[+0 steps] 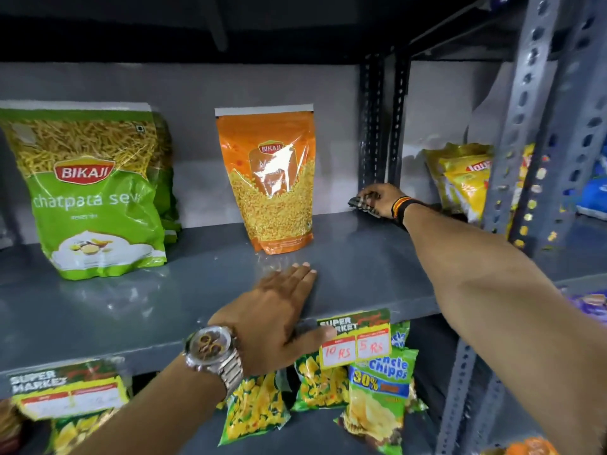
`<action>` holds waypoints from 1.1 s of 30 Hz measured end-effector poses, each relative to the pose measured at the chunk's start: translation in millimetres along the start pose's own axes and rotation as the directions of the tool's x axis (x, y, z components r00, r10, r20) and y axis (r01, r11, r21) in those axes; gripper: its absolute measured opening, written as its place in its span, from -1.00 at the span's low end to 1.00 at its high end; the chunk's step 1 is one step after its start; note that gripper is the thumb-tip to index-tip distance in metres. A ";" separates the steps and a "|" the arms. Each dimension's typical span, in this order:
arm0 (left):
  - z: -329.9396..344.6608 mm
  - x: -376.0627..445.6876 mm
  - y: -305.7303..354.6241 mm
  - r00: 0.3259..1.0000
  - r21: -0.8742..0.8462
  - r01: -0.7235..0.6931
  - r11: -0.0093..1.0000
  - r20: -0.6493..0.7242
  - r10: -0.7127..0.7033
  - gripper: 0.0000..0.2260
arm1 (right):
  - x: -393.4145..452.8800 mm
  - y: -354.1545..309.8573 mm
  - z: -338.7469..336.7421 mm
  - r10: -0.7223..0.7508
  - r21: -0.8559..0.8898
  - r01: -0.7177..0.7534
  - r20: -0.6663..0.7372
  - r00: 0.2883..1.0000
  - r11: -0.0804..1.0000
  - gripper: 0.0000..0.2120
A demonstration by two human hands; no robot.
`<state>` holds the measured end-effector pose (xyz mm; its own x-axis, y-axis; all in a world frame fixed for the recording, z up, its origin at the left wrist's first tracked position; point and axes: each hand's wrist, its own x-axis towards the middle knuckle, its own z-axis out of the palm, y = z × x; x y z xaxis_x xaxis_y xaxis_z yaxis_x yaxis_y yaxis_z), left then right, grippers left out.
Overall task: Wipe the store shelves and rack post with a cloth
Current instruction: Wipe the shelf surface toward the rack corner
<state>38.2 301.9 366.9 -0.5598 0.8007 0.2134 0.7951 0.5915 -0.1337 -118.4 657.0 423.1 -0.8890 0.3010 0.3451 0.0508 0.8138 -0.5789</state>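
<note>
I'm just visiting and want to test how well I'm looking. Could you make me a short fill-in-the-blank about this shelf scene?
1. The right hand presses a cloth at the shelf's back corner, beside the rack ____.
2. The left hand lies flat on the shelf and wears a ____ on its wrist.
3. The pouch nearest the right hand is ____ in colour.

Missing words: post; watch; orange
</note>
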 end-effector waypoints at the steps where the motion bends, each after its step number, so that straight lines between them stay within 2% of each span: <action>1: 1.1 -0.3 -0.1 1.000 0.007 0.001 1.000 0.004 -0.001 -0.13 | 4.4 1.9 1.2 0.005 -0.002 -0.005 0.022 1.000 1.000 -0.72; 4: 2.7 0.3 -1.1 1.000 0.010 0.001 1.000 -0.001 -0.001 -0.12 | 16.7 8.5 1.2 0.031 -0.021 -0.029 0.087 0.996 0.999 -0.72; 8: 2.3 2.8 -3.3 1.000 0.008 0.000 1.000 0.004 0.000 -0.10 | 12.9 9.9 5.5 0.042 -0.085 -0.024 0.217 0.975 0.996 -0.62; 12: 1.3 0.0 -0.1 1.000 -0.003 -0.014 1.000 0.002 0.014 -0.10 | -6.2 7.6 -1.2 0.037 -0.159 0.001 0.239 0.970 0.987 -0.53; 16: 0.0 0.0 1.2 0.999 0.013 -0.036 0.999 0.008 0.036 -0.10 | -52.8 -10.2 -19.0 0.032 -0.219 0.028 0.266 0.963 0.975 -0.59; 21: -1.8 2.3 0.5 0.999 0.030 -0.038 0.999 0.018 0.038 -0.13 | -116.1 -24.0 -35.7 0.071 -0.228 -0.026 0.190 0.979 0.973 -0.60; 26: -3.1 -2.1 1.5 0.999 0.032 -0.053 0.998 0.001 0.053 -0.14 | -170.8 -41.1 -37.4 0.093 -0.258 -0.077 0.049 0.994 0.963 -0.65; 29: -5.8 -3.0 1.7 1.000 0.030 -0.032 0.999 0.003 0.031 -0.02 | -200.2 -52.4 -39.9 0.120 -0.284 -0.109 0.022 0.993 0.953 -0.67; 31: -8.1 -2.7 1.8 1.000 0.023 -0.021 0.999 0.012 0.021 0.00 | -219.5 -62.5 -45.2 0.103 -0.332 -0.076 0.066 0.992 0.940 -0.69; 33: -10.1 -3.2 2.7 1.000 0.024 -0.023 0.999 0.021 0.022 -0.10 | -241.0 -76.4 -60.8 0.096 -0.330 -0.022 0.211 0.973 0.944 -0.71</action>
<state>44.5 300.0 375.7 -0.5465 0.8155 0.1903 0.8019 0.5752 -0.1618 119.6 552.5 429.0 -0.9558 0.2664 0.1245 0.2177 0.9256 -0.3097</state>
